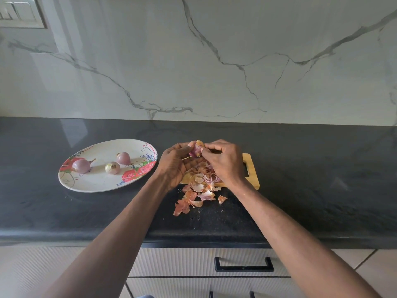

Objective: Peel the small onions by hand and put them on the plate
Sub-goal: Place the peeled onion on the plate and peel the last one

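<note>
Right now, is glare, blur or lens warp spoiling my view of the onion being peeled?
Head view: soft, even light; glare only as a pale sheen on the countertop, far from the onion. Hands and peel pile look sharp. Wide-angle warp bends the frame edges, not the centre.

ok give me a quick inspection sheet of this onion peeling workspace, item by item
surface: dark stone countertop, with a wooden cutting board partly hidden under the hands
job's things: floral plate holds three peeled onions; a fourth onion, partly skinned, is held above the board
clutter: pile of onion skins spilling off the board onto the counter
grippers: left hand holds the onion; right hand pinches its skin
cables: nothing seen
surroundings: marble-look backsplash, switch plate top left, drawer with black handle below
</note>
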